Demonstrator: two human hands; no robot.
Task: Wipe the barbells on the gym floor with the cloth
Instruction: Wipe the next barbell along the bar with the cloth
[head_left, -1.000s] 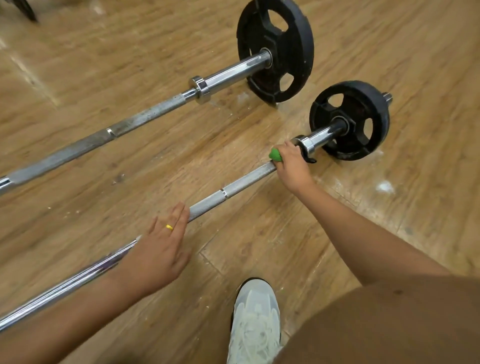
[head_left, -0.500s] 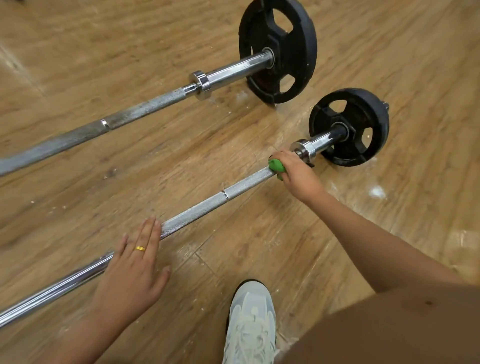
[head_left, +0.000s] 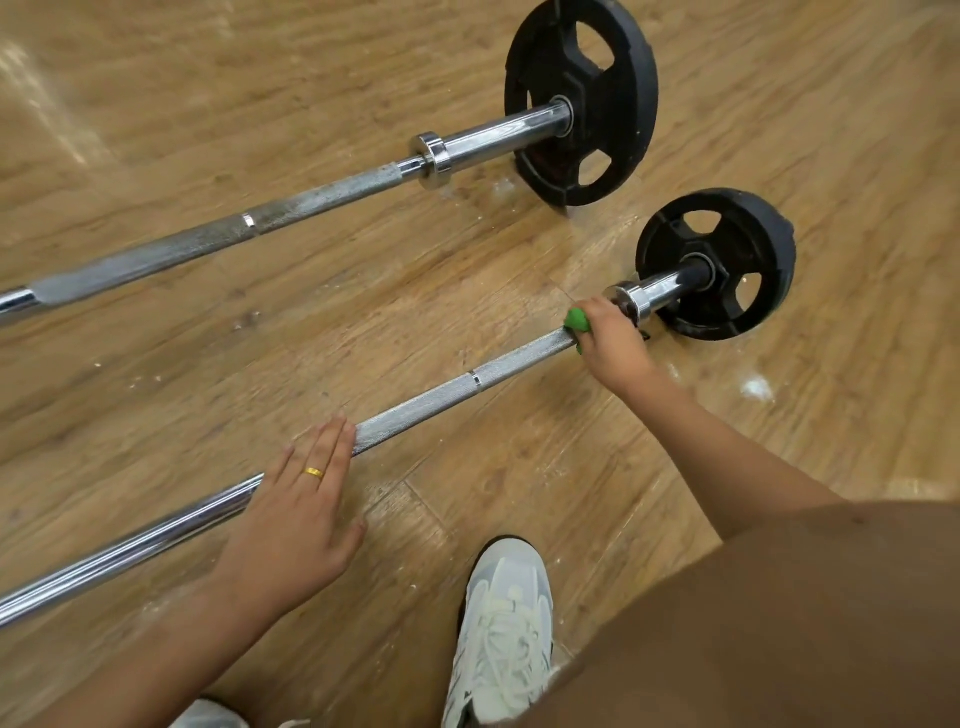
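Two barbells lie side by side on the wooden floor. The near barbell (head_left: 447, 392) runs from lower left to a small black plate (head_left: 748, 244) at the right. My right hand (head_left: 613, 345) grips a green cloth (head_left: 576, 319) wrapped round this bar, just left of its collar. My left hand (head_left: 296, 514) rests flat on the same bar lower down, fingers straight, a gold ring on one finger. The far barbell (head_left: 311, 200) lies beyond, its knurling speckled, with a larger black plate (head_left: 618, 67).
My white sneaker (head_left: 504, 634) stands on the floor just below the near bar, between my arms. My brown-clad leg fills the lower right corner. White scuff marks (head_left: 756, 387) dot the floor near the small plate.
My right hand with the cloth slid a little down the bar from the collar and is back against it. My left hand stays flat on the bar.
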